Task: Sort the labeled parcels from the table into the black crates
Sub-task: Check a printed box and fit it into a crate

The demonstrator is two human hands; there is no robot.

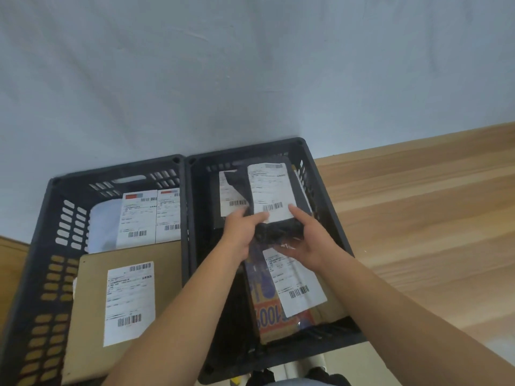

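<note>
Two black crates stand side by side on the floor: a left crate [41,246] and a right crate [312,174]. Both of my hands hold a black bag parcel [298,185] with a white label over the right crate. My left hand [239,232] grips its near left edge; my right hand [309,240] supports its near right end. Below it lie another black parcel [217,207] and a printed box [267,316] with a label. The left crate holds a brown cardboard parcel [92,302] and white labeled parcels [106,224].
A pale grey wall [223,65] rises right behind the crates. Wooden flooring [418,204] extends to the right of the right crate, and a strip of it shows at the far left. Dark shoes show at the bottom edge.
</note>
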